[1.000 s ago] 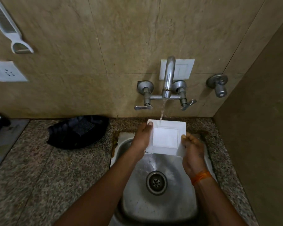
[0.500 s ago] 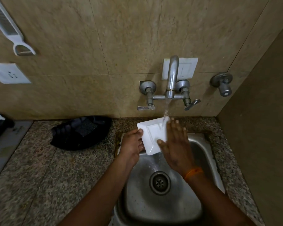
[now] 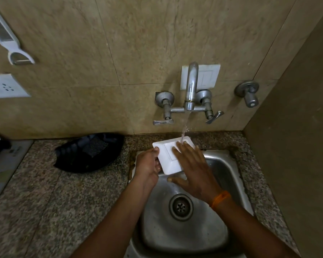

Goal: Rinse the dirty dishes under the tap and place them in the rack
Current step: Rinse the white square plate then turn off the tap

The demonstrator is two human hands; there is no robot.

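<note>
A white square plate [image 3: 167, 151] is tilted over the back of the steel sink [image 3: 224, 168], under water running from the tap [image 3: 191, 86]. My left hand [image 3: 147, 165] grips the plate's left edge, thumb on top and fingers underneath. My right hand [image 3: 192, 168] lies flat on the plate's face with straight, spread fingers, covering its right half; the stream lands by the fingertips. An orange band circles my right wrist.
A black rack-like basket [image 3: 90, 152] sits on the granite counter [image 3: 45, 202] left of the sink. A separate valve [image 3: 248, 93] juts from the wall at right, near a side wall. A wall socket [image 3: 6, 86] and a hanging peeler [image 3: 7, 40] are at far left.
One second ago both hands held the plate by its sides, level under the stream. My right hand has since moved onto its face, and the plate has turned and tilted leftward.
</note>
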